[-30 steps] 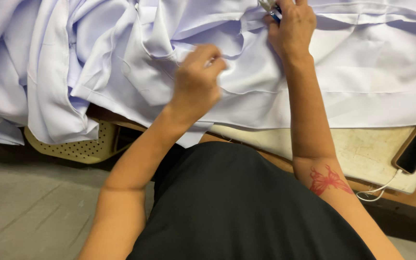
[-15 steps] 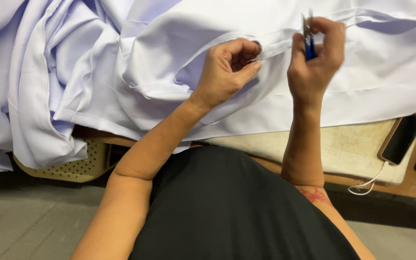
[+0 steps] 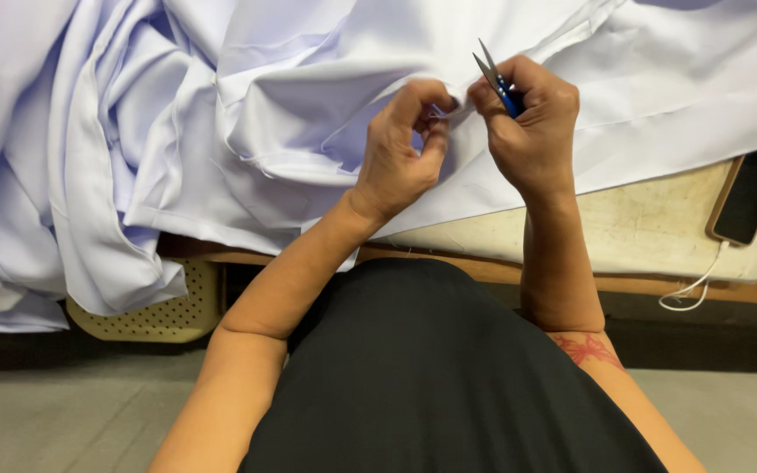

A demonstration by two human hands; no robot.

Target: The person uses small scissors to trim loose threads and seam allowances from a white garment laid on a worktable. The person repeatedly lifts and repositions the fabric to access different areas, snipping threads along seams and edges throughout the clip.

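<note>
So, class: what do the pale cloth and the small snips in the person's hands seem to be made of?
Pale cloth: thin woven fabric, matte, probably cotton or a blend; it folds softly and creases sharply.
Snips: bright pointed blades look like steel; the blue grip in the right hand is probably plastic or paint.

White cloth (image 3: 247,131) heaped over the table (image 3: 641,232), spilling off its left edge. Left hand (image 3: 400,158) pinches a fold of cloth at its fingertips. Right hand (image 3: 532,123) just beside it, gripping small blue-handled snips (image 3: 494,77), blades pointing up. Dark phone (image 3: 749,194) on the table's right end, white cable (image 3: 694,285) hanging from it. Perforated yellow seat (image 3: 155,311) below the table's left edge.
</note>
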